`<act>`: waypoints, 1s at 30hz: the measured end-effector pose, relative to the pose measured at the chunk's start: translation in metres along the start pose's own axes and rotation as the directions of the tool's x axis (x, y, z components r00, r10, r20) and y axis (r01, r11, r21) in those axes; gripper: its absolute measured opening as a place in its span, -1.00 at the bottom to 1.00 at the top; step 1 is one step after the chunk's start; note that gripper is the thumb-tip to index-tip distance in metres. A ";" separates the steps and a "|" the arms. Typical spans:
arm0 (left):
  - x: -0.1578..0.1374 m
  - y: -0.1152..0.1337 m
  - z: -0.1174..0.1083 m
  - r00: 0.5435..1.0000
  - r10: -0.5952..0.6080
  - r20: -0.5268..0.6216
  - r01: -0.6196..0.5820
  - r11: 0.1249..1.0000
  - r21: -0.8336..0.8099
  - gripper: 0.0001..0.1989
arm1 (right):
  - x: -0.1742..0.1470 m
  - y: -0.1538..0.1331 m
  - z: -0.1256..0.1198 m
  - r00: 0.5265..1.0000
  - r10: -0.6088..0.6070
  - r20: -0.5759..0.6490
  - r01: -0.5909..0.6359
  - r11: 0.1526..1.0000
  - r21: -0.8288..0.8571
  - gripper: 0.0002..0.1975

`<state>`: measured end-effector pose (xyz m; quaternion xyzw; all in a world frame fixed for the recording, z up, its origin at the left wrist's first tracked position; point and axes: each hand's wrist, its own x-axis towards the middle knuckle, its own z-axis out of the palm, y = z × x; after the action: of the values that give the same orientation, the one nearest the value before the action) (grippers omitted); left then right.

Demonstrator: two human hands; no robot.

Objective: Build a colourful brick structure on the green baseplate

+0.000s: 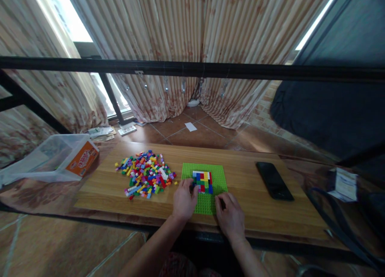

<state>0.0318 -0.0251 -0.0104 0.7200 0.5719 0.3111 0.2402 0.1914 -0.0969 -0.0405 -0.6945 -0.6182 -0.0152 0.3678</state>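
Note:
A green studded baseplate (218, 172) lies on the wooden board, with a low patch of coloured toy bricks (206, 178) built on its middle. My left hand (184, 200) is at the left side of this patch, its thumb and fingers closed in; what is between the fingertips is too small to make out. Over the right edge of the baseplate rests my right hand (231, 216), fingers curled inward and apart from the bricks. No brick shows in it. To the left spreads a heap of loose toy bricks (147, 173) in many colours.
A black smartphone (274, 181) lies on the right of the wooden board (243, 176). Left of the board stands a clear plastic box (67, 148) with an orange label. A dark metal rail (186, 68) crosses beyond the board, before patterned curtains (168, 28).

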 end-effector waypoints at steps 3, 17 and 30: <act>0.001 0.002 0.000 1.000 -0.027 0.003 0.027 1.000 0.004 -0.75 | 0.000 0.000 -0.001 1.000 0.000 -0.003 0.000 1.000 -0.002 -0.82; 0.000 0.001 0.003 0.999 -0.029 0.029 0.029 0.999 -0.021 -0.76 | 0.001 0.000 -0.002 1.000 -0.014 0.004 0.014 0.999 -0.030 -0.76; -0.024 -0.025 -0.039 0.999 0.026 -0.036 -0.035 0.968 -0.249 -0.82 | 0.000 0.001 -0.002 1.000 -0.024 -0.006 0.024 1.000 -0.020 -0.74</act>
<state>-0.0170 -0.0431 -0.0053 0.6877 0.5209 0.3958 0.3147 0.1927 -0.0981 -0.0394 -0.6907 -0.6250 -0.0277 0.3627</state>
